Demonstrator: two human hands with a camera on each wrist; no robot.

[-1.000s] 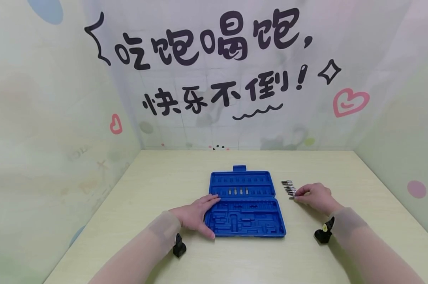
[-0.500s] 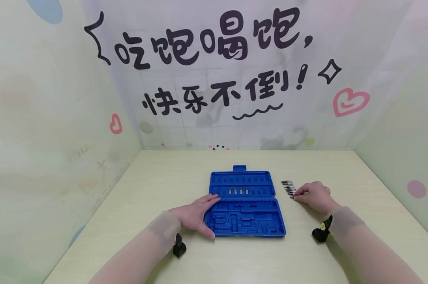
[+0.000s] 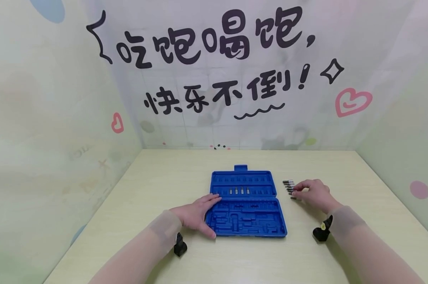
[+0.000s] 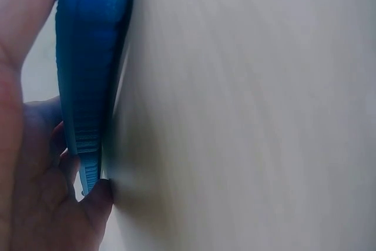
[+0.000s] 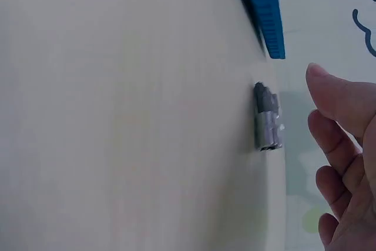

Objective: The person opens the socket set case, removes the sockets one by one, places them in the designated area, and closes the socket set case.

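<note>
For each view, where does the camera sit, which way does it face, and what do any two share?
Head: on the person's head, facing forward and down at the table, case, loose bits and lettered wall; left hand, right hand and both sleeves show.
Left wrist: on the left wrist, facing along the case's side and table; the left hand shows.
Right wrist: on the right wrist, facing across the table to loose bits and part of the case; the right hand shows.
Shared: both wrist views include case and table.

Black Chinese lettering point(image 3: 228, 94) and a pink outlined heart point(image 3: 350, 105) mark the pale printed backdrop point(image 3: 199, 132) behind the light wood-grain tabletop point(image 3: 175, 171).
</note>
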